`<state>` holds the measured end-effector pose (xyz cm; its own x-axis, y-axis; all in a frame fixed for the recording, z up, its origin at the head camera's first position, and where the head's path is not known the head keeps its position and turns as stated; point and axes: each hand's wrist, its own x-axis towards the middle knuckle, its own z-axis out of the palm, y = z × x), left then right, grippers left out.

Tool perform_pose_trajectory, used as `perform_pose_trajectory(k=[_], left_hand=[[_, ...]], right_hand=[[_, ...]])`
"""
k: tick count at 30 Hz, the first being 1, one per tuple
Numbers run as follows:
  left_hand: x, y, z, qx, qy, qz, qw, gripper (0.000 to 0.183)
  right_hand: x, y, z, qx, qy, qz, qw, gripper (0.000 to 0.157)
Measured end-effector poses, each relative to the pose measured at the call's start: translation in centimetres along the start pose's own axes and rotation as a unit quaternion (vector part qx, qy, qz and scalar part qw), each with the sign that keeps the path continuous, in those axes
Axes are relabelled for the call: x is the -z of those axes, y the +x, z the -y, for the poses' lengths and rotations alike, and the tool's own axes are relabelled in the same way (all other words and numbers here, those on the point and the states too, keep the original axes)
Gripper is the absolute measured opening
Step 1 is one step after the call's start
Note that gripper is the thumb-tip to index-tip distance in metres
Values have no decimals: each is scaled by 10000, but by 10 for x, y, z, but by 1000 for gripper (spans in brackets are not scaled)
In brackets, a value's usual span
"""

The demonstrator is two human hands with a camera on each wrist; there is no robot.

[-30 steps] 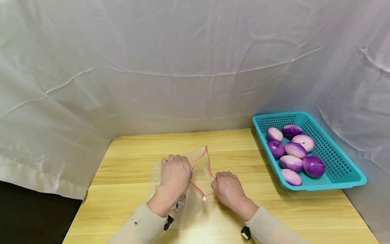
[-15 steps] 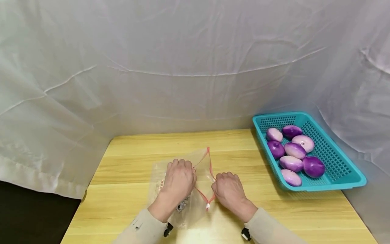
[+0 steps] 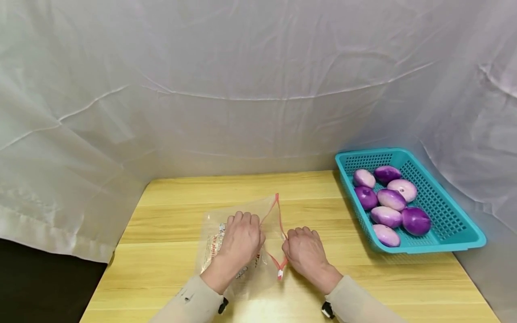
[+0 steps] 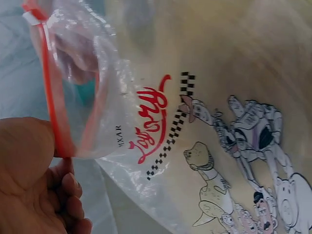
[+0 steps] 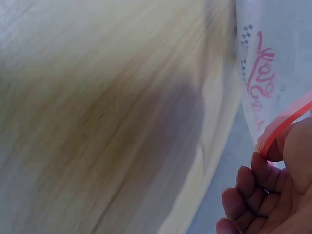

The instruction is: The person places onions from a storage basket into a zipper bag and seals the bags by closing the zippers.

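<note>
Left hand [image 3: 241, 240], right hand [image 3: 308, 252] — bag mouth [image 3: 273, 237] stretched between.

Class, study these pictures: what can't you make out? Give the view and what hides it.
Head: part of the printing on the bag, covered by the left hand.
Head: the undersides of the onions, turned down into the basket.
Left wrist: details of the right hand, blurred through the bag.
Right wrist: much of the bag, cut off by the right edge.

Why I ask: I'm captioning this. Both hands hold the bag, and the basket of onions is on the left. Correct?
Wrong side: the head view shows the basket of onions on the right, not the left. The left hand and right hand do hold the bag.
</note>
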<state>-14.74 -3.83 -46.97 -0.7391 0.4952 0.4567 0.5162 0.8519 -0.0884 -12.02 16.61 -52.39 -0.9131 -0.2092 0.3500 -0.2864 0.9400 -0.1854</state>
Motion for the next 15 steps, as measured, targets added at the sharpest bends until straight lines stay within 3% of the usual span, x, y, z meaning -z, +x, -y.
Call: perform_pose_trajectory(k=[9, 15], left_hand=[[0, -1, 0, -78, -191, -250, 9995, 27], [2, 0, 0, 9, -194, -44, 9998, 28]], right_hand=[[-1, 1, 0, -19, -72, 25, 10000, 29], [2, 3, 1, -179, -25, 278, 9995, 30]])
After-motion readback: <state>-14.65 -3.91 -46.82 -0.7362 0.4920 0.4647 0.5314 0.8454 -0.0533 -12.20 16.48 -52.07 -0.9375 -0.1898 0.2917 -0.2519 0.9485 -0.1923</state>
